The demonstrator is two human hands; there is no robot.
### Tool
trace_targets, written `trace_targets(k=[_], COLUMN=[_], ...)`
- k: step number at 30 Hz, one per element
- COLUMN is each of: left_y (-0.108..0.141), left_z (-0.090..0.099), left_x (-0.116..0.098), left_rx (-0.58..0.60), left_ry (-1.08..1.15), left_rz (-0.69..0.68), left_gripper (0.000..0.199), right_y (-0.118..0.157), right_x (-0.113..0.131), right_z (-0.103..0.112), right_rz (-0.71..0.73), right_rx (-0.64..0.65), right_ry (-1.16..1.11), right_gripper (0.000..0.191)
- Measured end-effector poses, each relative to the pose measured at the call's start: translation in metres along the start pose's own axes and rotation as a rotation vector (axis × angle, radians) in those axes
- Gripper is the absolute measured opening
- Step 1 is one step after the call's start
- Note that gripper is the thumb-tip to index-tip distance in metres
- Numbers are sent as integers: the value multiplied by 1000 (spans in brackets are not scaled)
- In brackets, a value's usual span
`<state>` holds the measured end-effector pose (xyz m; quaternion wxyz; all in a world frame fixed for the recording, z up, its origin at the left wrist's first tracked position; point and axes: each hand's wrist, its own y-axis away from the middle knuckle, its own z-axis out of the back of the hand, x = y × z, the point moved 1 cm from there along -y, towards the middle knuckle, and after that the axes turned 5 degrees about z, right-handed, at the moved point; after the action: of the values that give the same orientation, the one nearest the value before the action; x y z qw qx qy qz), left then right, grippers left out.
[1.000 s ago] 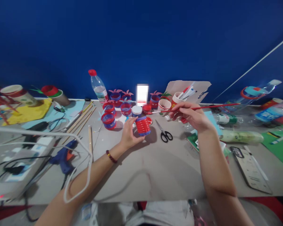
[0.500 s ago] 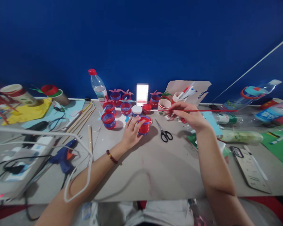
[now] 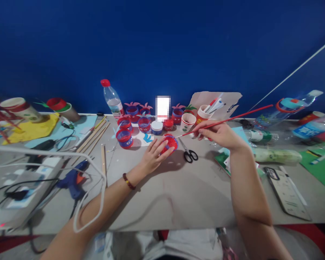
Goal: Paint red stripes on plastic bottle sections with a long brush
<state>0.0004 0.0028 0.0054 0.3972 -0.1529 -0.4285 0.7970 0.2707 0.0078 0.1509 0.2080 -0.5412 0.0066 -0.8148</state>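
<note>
My left hand (image 3: 154,155) grips a small red painted cup (image 3: 170,143) and tilts it so its opening faces me, just above the grey table (image 3: 178,195). My right hand (image 3: 219,134) pinches a thin red paintbrush (image 3: 233,118). Its tip points down-left and sits at the cup's rim; the handle slants up to the right. A white-lidded paint jar (image 3: 157,127) and a small red paint pot (image 3: 168,124) stand just behind the cup.
Black scissors (image 3: 189,153) lie right of the cup. Several red-and-blue painted cups (image 3: 124,138) and a water bottle (image 3: 112,98) stand at the back. A blue glue gun (image 3: 74,179) and cables are at left, a phone (image 3: 287,193) and bottles at right.
My left hand set the red cup down, then lifted and tilted it opening toward me. The brush swung from level to slanting, its tip coming down to the cup.
</note>
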Motion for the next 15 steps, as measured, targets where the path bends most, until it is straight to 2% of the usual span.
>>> trace_targets(k=[8,15], left_y=[-5,-9], left_z=[0,2], left_x=[-7,-8], left_rx=[-33,-48], left_ry=[-118,-109], left_rz=[-148,-189], left_gripper=[50,49], right_y=[2,5], right_x=[11,29], right_z=[-24,-43], right_rz=[78,203], right_rx=[163,281], right_ry=[275,522], right_gripper=[21,28])
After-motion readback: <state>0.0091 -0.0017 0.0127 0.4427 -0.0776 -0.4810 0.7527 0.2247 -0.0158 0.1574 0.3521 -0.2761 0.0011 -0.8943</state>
